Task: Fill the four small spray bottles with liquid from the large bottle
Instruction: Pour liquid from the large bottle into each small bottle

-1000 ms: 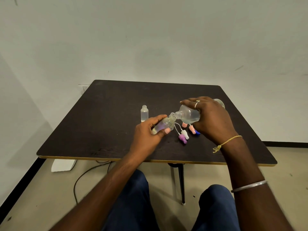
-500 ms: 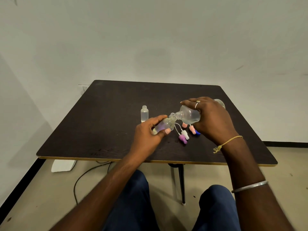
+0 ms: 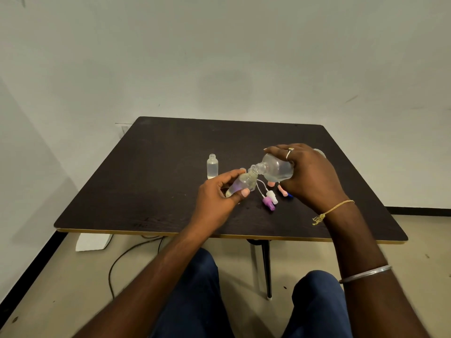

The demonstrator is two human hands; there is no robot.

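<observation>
My right hand (image 3: 308,176) grips the large clear bottle (image 3: 277,170), tipped leftward so its neck meets the mouth of a small clear bottle (image 3: 242,184). My left hand (image 3: 217,198) holds that small bottle tilted, between thumb and fingers, above the dark table (image 3: 151,191). Liquid shows in both. Another small uncapped bottle (image 3: 212,166) stands upright to the left with liquid inside. Loose spray caps lie under my hands: a purple one (image 3: 268,204), a white one (image 3: 272,196), a pink one (image 3: 281,190) and a blue one (image 3: 289,195), partly hidden.
The table stands against a white wall, its front edge (image 3: 219,234) just beyond my knees. A cable (image 3: 122,254) and a white object (image 3: 92,242) lie on the floor at the left. A table leg (image 3: 266,267) stands between my legs.
Both hands and the two bottles have held nearly the same pose; the large bottle stays tipped into the small one.
</observation>
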